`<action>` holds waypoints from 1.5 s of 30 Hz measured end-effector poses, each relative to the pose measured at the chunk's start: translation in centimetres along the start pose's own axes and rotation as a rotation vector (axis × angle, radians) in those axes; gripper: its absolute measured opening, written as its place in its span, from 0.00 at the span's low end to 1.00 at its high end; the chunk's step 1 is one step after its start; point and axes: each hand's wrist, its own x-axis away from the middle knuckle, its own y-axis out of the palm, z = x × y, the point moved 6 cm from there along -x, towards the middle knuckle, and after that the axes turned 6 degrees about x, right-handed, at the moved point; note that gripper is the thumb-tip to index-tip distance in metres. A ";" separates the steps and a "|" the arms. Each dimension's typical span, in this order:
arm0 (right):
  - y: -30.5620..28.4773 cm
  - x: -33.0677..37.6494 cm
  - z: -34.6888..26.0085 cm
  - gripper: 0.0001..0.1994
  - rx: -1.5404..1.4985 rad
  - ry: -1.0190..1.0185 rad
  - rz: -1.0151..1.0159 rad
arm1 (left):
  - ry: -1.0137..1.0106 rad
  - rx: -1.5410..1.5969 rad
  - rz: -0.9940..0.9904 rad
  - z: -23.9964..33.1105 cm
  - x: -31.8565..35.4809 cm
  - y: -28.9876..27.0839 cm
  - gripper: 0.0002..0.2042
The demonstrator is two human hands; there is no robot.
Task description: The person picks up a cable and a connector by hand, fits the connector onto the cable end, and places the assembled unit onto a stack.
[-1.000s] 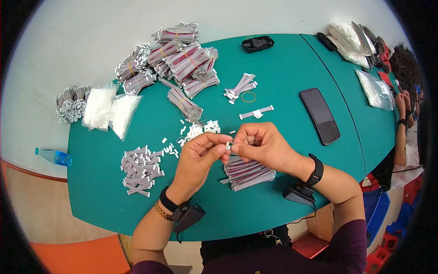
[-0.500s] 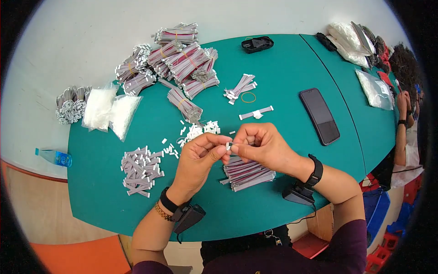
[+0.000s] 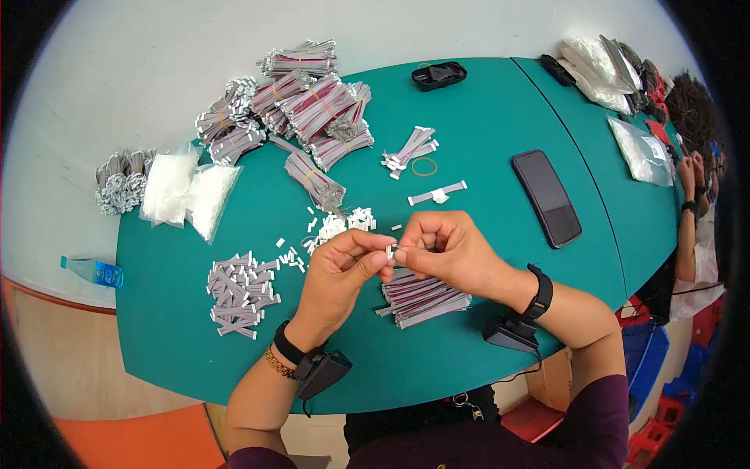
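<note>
Our left hand and right hand met fingertip to fingertip, both pinched shut on one small white connector. Just below it lay a flat stack of grey ribbon cables on the smooth teal counter; loose white connectors were scattered just above.

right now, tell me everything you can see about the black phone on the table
The black phone is a slim, glossy rectangular slab with rounded corners, its screen dark. It lies flat on the teal table, tilted at a slight diagonal, to the right of and beyond the right hand. Nothing touches it or rests on it.
</note>
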 end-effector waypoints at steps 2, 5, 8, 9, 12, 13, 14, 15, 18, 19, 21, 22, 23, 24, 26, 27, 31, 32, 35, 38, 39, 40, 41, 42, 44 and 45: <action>0.0 0.0 0.0 0.07 0.002 -0.003 0.003 | -0.003 0.005 0.003 -0.1 0.0 0.0 0.09; 0.0 0.0 0.0 0.07 0.007 -0.008 0.008 | -0.009 0.016 0.010 -0.2 0.0 -0.1 0.09; 0.0 0.0 0.0 0.07 0.011 -0.012 0.008 | -0.017 0.010 0.014 -0.1 0.0 -0.1 0.09; 0.0 0.0 0.0 0.07 0.010 -0.013 0.008 | -0.017 0.010 0.014 -0.1 0.0 -0.1 0.09; -0.1 0.0 0.0 0.07 0.039 -0.006 0.005 | -0.009 -0.017 0.004 -0.1 0.0 -0.1 0.10; -0.1 0.0 -0.1 0.07 0.039 -0.006 0.005 | -0.010 -0.017 0.003 -0.1 0.0 -0.1 0.10; -0.1 0.0 -0.1 0.07 0.041 -0.007 0.008 | -0.007 -0.032 0.004 0.0 0.0 -0.1 0.10; -0.1 0.0 -0.1 0.07 0.043 -0.008 0.011 | -0.004 -0.048 0.006 0.0 0.0 -0.1 0.10; -0.1 0.1 -0.2 0.07 0.060 -0.009 0.020 | 0.005 -0.090 0.014 0.1 0.0 -0.1 0.10; -0.1 0.1 -0.3 0.07 0.076 -0.010 0.027 | 0.011 -0.117 0.021 0.2 0.0 -0.1 0.10; -0.1 0.2 -0.3 0.07 0.091 -0.011 0.034 | 0.017 -0.144 0.027 0.3 0.0 0.1 0.10; -0.1 0.2 -0.3 0.07 0.107 -0.006 0.045 | 0.032 -0.157 0.039 0.4 0.0 0.2 0.10; -0.2 0.2 -0.2 0.07 0.123 -0.001 0.056 | 0.047 -0.171 0.051 0.6 0.0 0.3 0.09; -0.3 0.2 -0.2 0.07 0.139 0.004 0.067 | 0.062 -0.184 0.062 0.7 0.0 0.3 0.09; -0.3 0.2 -0.3 0.06 0.143 0.010 0.058 | 0.044 -0.173 0.055 0.5 0.0 0.2 0.09; -0.3 0.2 -0.4 0.06 0.148 0.017 0.047 | 0.027 -0.162 0.049 0.4 0.0 0.1 0.09; -0.2 0.2 -0.6 0.06 0.141 0.032 0.021 | -0.026 -0.114 0.031 0.1 -0.1 -0.2 0.08; -0.1 0.2 -0.6 0.06 0.135 0.037 0.014 | -0.044 -0.095 0.025 0.0 -0.1 -0.2 0.08; -0.1 0.3 -0.4 0.06 0.149 0.055 0.009 | -0.030 -0.092 0.034 -0.1 0.0 -0.3 0.07; -0.2 0.4 -0.3 0.05 0.192 0.041 0.022 | -0.012 -0.111 0.033 0.0 -0.1 -0.2 0.07; -0.2 0.4 -0.3 0.05 0.227 0.018 0.035 | -0.001 -0.133 0.031 0.1 -0.1 -0.1 0.07; -0.2 0.5 -0.4 0.05 0.261 -0.005 0.047 | 0.010 -0.154 0.030 0.2 -0.1 -0.1 0.07; -0.1 0.5 -0.4 0.05 0.261 -0.004 0.047 | 0.010 -0.154 0.030 0.2 -0.1 0.0 0.07; -0.1 0.6 -0.5 0.05 0.289 -0.015 0.059 | 0.029 -0.183 0.042 0.2 0.0 0.1 0.07; -0.1 0.7 -0.8 0.05 0.347 -0.035 0.083 | 0.066 -0.240 0.065 0.4 0.1 0.1 0.07; 0.0 0.7 -1.0 0.05 0.347 -0.035 0.084 | 0.065 -0.240 0.065 0.4 0.1 0.1 0.07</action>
